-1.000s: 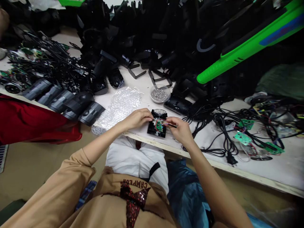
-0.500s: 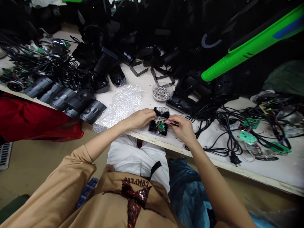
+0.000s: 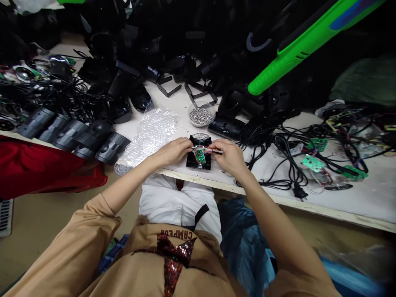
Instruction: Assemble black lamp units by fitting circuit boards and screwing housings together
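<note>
On the near edge of the table lies a small open black housing (image 3: 189, 161), with a green circuit board (image 3: 201, 156), red wires and a round clear lens (image 3: 200, 136) at its far end. My left hand (image 3: 177, 152) is closed at the housing's left side, its fingertips at the end of a thin silvery strip (image 3: 198, 147) across it. On the right side, my right hand (image 3: 229, 156) pinches a thin dark piece (image 3: 218, 152), a cable end or a slim tool; which one I cannot tell. The fingers partly hide the wires.
A clear bowl of small screws (image 3: 201, 116) stands beyond the housing. Bubble wrap (image 3: 151, 132) and several dark cylindrical shells (image 3: 72, 134) lie leftward. Black cables (image 3: 284, 165) and loose circuit boards (image 3: 314, 163) spread rightward. A green bar (image 3: 297, 53) crosses overhead.
The view has shifted, so the table's things appear farther left and slightly higher. My right fingers have come closer to the housing's middle; the dark piece now lies more level.
</note>
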